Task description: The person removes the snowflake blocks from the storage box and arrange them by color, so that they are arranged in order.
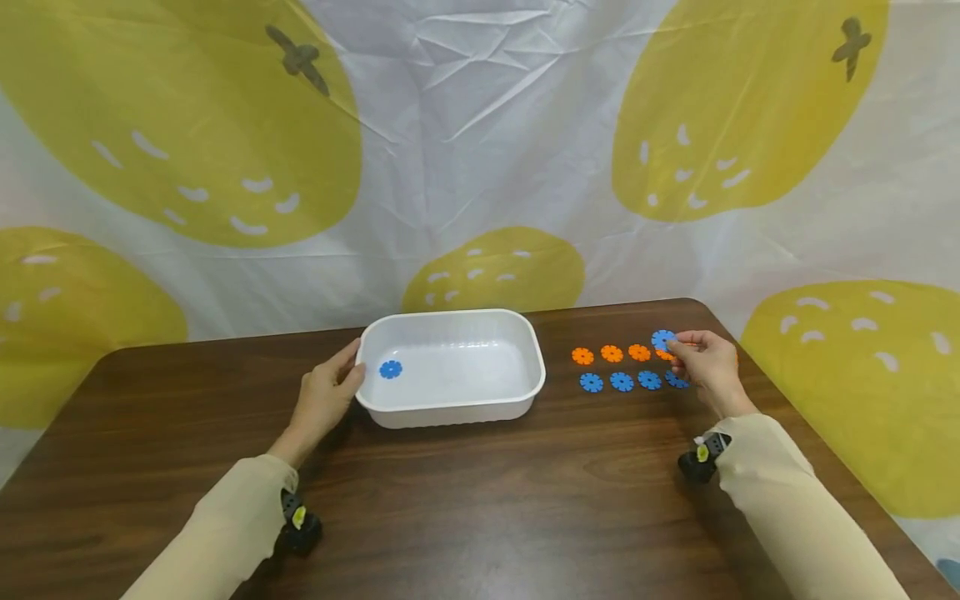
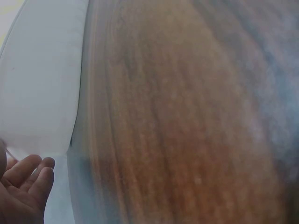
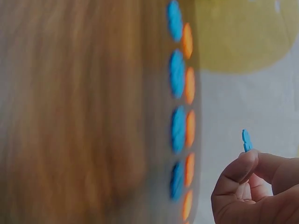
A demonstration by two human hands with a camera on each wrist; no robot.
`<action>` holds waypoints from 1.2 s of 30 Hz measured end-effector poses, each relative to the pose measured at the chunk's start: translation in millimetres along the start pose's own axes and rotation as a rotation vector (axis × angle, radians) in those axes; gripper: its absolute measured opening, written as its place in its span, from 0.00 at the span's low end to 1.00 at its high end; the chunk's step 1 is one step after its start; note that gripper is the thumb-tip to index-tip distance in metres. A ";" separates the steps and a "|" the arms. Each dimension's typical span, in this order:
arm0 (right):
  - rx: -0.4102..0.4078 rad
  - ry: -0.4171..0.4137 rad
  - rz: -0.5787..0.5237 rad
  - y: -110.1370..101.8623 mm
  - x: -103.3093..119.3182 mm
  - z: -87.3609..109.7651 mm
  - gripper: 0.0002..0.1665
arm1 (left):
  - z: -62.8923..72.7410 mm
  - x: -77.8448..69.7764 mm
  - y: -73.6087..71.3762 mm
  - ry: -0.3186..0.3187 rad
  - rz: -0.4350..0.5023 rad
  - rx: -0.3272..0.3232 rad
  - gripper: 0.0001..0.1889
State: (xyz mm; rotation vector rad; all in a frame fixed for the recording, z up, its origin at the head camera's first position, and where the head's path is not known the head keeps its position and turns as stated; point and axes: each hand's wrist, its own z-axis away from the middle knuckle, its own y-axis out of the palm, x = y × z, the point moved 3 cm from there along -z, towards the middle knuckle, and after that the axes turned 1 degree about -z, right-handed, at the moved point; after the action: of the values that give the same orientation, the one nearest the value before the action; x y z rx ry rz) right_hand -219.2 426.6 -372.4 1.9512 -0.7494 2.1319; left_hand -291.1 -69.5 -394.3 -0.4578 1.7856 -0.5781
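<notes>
My right hand (image 1: 708,367) pinches a blue notched plastic disc (image 1: 663,338) between thumb and fingertips, above the right end of two rows of discs. In the right wrist view the held disc (image 3: 246,140) stands edge-on above the thumb. The back row has several orange discs (image 1: 611,354); the front row has several blue discs (image 1: 621,382), its right end partly behind my hand. My left hand (image 1: 324,400) grips the left end of a white plastic tub (image 1: 450,414), thumb at the rim. One blue disc (image 1: 390,369) lies inside the tub, near its left wall.
Both rows and the tub stand on a dark brown wooden table (image 1: 480,508), near its back edge. A white cloth (image 1: 480,150) printed with large yellow fruit hangs behind. The table's right edge runs just past my right hand.
</notes>
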 end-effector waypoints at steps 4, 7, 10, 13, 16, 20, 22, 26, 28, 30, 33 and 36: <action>-0.040 0.035 -0.006 -19.8 -13.8 -2.7 0.08 | 0.9 -0.6 -0.5 -0.006 0.001 0.006 0.25; -0.045 0.064 0.000 -30.9 -21.6 -3.8 0.08 | 1.3 -1.0 -0.7 -0.005 -0.002 0.004 0.25; -0.035 0.089 0.022 -39.4 -27.8 -4.1 0.08 | 1.6 -1.2 -0.5 -0.004 -0.001 0.000 0.25; -0.017 0.115 0.054 -45.5 -33.1 -3.5 0.09 | 1.2 -1.1 -0.3 -0.007 0.001 -0.002 0.25; -0.004 0.139 0.084 -49.4 -37.5 -3.4 0.11 | 0.6 -1.8 -0.3 -0.007 0.002 -0.002 0.25; 0.007 0.152 0.124 -51.5 -40.6 -4.3 0.12 | -0.2 -2.8 -0.6 -0.004 -0.005 -0.006 0.25; 0.013 0.143 0.145 -51.4 -40.6 -4.5 0.13 | -0.5 -2.9 -0.6 -0.006 -0.007 -0.008 0.25; 0.014 0.121 0.190 -50.3 -38.7 -3.6 0.15 | -0.4 -2.8 -0.4 -0.010 -0.006 -0.005 0.25; 0.007 0.118 0.210 -50.0 -38.5 -3.5 0.15 | -0.1 -2.5 -0.2 -0.010 -0.006 -0.005 0.25; 0.004 0.119 0.223 -50.0 -38.4 -3.4 0.15 | 0.2 -2.5 -0.2 -0.007 -0.008 -0.005 0.25; 0.002 0.124 0.239 -50.3 -38.5 -3.8 0.15 | 0.5 -2.8 -0.3 -0.004 -0.007 -0.006 0.25; -0.004 0.126 0.259 -50.4 -37.9 -3.7 0.15 | 0.5 -3.0 -0.4 -0.007 -0.003 -0.007 0.25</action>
State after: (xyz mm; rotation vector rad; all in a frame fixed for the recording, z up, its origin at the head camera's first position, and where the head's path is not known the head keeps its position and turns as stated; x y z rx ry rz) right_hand -195.2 479.9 -396.3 1.7802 -1.0299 2.3687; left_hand -289.8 -68.2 -391.8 -0.4671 1.7812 -0.5718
